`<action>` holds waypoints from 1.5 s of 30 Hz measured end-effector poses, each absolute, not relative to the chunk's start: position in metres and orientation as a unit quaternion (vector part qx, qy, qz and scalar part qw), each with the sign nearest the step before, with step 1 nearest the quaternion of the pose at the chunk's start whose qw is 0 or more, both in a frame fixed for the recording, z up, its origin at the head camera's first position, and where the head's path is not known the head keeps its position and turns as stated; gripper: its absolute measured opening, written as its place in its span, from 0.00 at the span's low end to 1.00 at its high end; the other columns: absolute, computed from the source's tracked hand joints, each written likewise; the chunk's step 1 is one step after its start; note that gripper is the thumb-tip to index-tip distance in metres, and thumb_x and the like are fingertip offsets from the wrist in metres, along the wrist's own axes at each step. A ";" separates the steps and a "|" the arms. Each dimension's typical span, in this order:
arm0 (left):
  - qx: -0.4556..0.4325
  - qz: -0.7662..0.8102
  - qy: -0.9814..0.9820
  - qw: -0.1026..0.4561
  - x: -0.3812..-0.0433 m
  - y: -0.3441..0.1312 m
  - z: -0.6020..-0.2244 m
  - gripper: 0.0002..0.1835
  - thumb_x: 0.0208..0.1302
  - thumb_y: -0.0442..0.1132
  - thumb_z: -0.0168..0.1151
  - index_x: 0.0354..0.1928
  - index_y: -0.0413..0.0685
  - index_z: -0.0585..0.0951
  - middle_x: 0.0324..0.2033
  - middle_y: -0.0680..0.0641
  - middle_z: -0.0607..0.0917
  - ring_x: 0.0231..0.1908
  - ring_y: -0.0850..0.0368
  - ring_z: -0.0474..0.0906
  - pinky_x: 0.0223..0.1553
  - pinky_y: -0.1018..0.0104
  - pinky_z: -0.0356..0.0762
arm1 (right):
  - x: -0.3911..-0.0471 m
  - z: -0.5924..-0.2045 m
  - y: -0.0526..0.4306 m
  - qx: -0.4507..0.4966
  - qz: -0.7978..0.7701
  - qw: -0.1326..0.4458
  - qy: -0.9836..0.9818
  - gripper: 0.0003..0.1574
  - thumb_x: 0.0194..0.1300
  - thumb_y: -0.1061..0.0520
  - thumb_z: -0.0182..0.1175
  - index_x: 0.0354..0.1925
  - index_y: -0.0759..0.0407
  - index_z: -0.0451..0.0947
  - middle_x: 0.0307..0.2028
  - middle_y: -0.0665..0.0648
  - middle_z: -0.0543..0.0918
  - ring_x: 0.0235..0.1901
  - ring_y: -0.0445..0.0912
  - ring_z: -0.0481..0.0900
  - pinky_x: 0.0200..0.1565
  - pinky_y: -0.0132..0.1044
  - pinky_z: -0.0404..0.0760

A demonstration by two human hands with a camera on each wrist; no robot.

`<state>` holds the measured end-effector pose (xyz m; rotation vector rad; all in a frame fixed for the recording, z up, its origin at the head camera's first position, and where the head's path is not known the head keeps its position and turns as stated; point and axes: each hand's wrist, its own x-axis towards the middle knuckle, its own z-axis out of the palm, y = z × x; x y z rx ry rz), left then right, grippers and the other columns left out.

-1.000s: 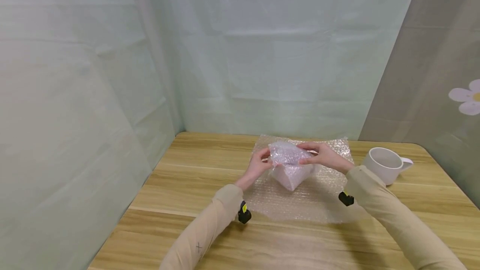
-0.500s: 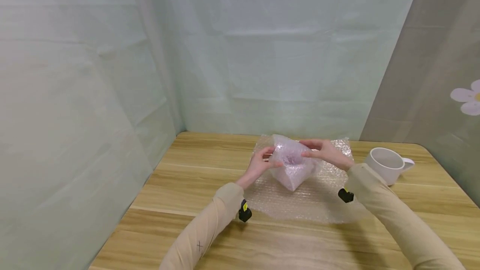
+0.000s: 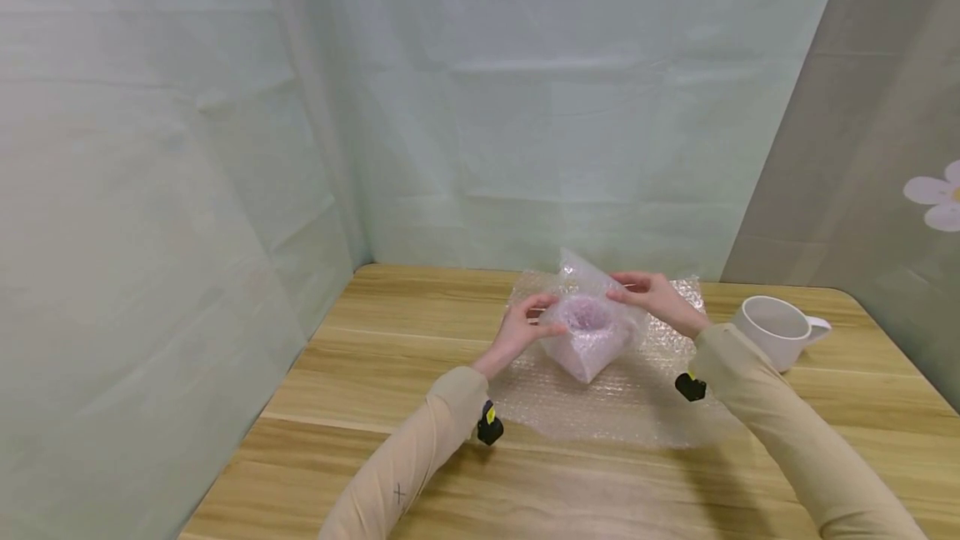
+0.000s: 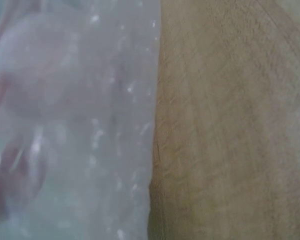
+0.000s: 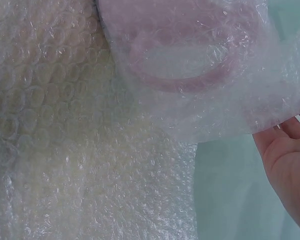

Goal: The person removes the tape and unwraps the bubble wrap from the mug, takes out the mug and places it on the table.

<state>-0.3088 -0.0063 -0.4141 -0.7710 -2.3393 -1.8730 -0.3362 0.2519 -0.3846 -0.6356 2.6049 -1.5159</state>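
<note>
A pink mug (image 5: pixel 185 82) stands in a layer of bubble wrap (image 3: pixel 600 352); its round opening and handle show through the film. From the left, my left hand (image 3: pixel 519 327) holds the wrap at the mug's side, thumb near the rim; in the left wrist view its fingers (image 4: pixel 15 180) appear blurred through the film. On the far right side, my right hand (image 3: pixel 656 300) pinches a raised flap of the wrap between thumb and fingers, seen also in the right wrist view (image 5: pixel 287 160). The flap's tip points up behind the mug.
Under the mug a flat bubble wrap sheet (image 3: pixel 615 423) spreads on the wooden table (image 3: pixel 390 340). A white mug (image 3: pixel 776 336), handle to the right, stands just beyond my right sleeve (image 3: pixel 787 415). Pale curtains (image 3: pixel 540 148) hang behind the table's back edge.
The wrap over the mug's top has been lifted and drawn back, so the pink opening shows. My right hand has shifted slightly right and up; the left hand slightly right.
</note>
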 end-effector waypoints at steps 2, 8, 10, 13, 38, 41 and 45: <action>-0.248 -0.603 -0.758 0.025 -0.312 -0.006 -0.418 0.25 0.48 0.28 0.68 0.51 0.31 0.73 0.49 0.36 0.75 0.48 0.41 0.70 0.48 0.52 0.69 | -0.337 -0.385 0.252 -0.199 -0.489 0.027 0.849 0.34 0.60 0.51 0.59 0.57 0.71 0.65 0.52 0.69 0.72 0.50 0.60 0.70 0.50 0.53 0.67; -0.227 -0.589 -0.775 0.030 -0.329 -0.003 -0.439 0.26 0.46 0.34 0.71 0.50 0.41 0.76 0.47 0.47 0.77 0.46 0.52 0.72 0.44 0.66 0.71 | -0.340 -0.387 0.255 -0.180 -0.484 0.015 0.856 0.36 0.60 0.48 0.59 0.58 0.70 0.65 0.53 0.68 0.71 0.53 0.60 0.67 0.51 0.52 0.66; -0.224 -0.590 -0.775 0.030 -0.332 -0.002 -0.442 0.26 0.46 0.35 0.71 0.50 0.42 0.76 0.47 0.48 0.77 0.46 0.52 0.72 0.43 0.67 0.72 | -0.341 -0.386 0.257 -0.175 -0.476 0.003 0.862 0.37 0.59 0.46 0.60 0.57 0.69 0.66 0.53 0.68 0.71 0.52 0.59 0.68 0.50 0.51 0.68; -0.232 -0.597 -0.767 0.034 -0.332 -0.003 -0.442 0.26 0.46 0.34 0.71 0.51 0.41 0.76 0.47 0.46 0.77 0.47 0.49 0.72 0.44 0.64 0.72 | -0.341 -0.384 0.258 -0.170 -0.470 -0.018 0.866 0.35 0.59 0.45 0.60 0.56 0.68 0.68 0.51 0.67 0.73 0.49 0.58 0.71 0.48 0.50 0.70; -0.213 -0.582 -0.784 0.027 -0.329 -0.004 -0.442 0.27 0.46 0.37 0.71 0.52 0.45 0.76 0.48 0.49 0.77 0.47 0.52 0.71 0.44 0.65 0.71 | -0.346 -0.380 0.277 -0.134 -0.391 -0.136 0.900 0.25 0.60 0.50 0.60 0.48 0.69 0.74 0.26 0.63 0.75 0.23 0.48 0.68 0.24 0.36 0.68; -0.214 -0.579 -0.786 0.029 -0.330 -0.003 -0.441 0.26 0.46 0.37 0.71 0.51 0.45 0.76 0.48 0.50 0.77 0.46 0.54 0.71 0.44 0.66 0.71 | -0.346 -0.379 0.279 -0.124 -0.393 -0.145 0.900 0.23 0.62 0.52 0.59 0.47 0.69 0.75 0.22 0.65 0.74 0.19 0.47 0.65 0.21 0.35 0.65; -0.218 -0.576 -0.787 0.033 -0.329 -0.003 -0.441 0.26 0.46 0.37 0.71 0.51 0.45 0.76 0.47 0.50 0.77 0.45 0.56 0.72 0.44 0.67 0.71 | -0.346 -0.379 0.280 -0.109 -0.402 -0.147 0.897 0.20 0.64 0.55 0.56 0.47 0.70 0.74 0.22 0.64 0.75 0.19 0.50 0.70 0.19 0.35 0.70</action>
